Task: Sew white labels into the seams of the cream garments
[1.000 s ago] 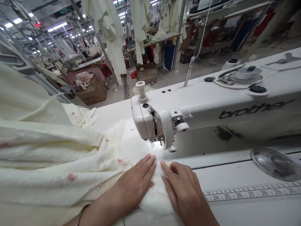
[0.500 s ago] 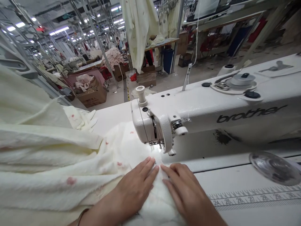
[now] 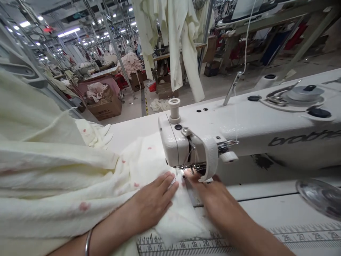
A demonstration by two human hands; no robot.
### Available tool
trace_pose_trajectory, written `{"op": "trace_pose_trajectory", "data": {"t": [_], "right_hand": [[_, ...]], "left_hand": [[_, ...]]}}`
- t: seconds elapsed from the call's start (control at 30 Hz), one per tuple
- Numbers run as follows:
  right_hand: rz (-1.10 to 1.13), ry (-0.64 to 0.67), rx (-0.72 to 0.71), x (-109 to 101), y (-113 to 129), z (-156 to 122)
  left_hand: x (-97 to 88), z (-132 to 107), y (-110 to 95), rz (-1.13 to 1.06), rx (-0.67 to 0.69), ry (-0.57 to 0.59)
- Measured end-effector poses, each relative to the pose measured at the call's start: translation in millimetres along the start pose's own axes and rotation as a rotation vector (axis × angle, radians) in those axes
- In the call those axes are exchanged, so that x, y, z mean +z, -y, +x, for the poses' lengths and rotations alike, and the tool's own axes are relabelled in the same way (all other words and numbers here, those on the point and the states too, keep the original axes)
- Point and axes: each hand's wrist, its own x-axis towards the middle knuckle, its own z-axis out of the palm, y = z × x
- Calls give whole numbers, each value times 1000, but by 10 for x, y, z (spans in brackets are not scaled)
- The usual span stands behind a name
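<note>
The left hand (image 3: 155,202) lies flat, seemingly steadying the cloth (image 3: 144,161); the right hand's grip, partly under the sewing machine (image 3: 176,144), is hidden.

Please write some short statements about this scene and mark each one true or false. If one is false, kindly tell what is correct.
1. The left hand lies palm down on the pale cloth. True.
2. The right hand rests on a cardboard box. False: it reaches in under the head of the sewing machine.
3. A metal bangle is worn on the left arm. True.
4. The pale cloth has blue stripes. False: it shows scattered reddish spots.
5. Pale garments hang beyond the sewing machine. True.
</note>
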Motion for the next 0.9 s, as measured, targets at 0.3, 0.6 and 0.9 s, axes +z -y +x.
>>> {"op": "trace_pose_trajectory", "data": {"t": [0.3,0.6,0.9], "right_hand": [[-61,23,-47,-41,209,-182],[-105,6,-28,14,209,-162],[-144,19,-25,26,191,-165]], "left_hand": [[52,-1,17,-42,-7,0],[105,-8,96,-57,-16,12],[-5,74,112,-59,-4,54]]}}
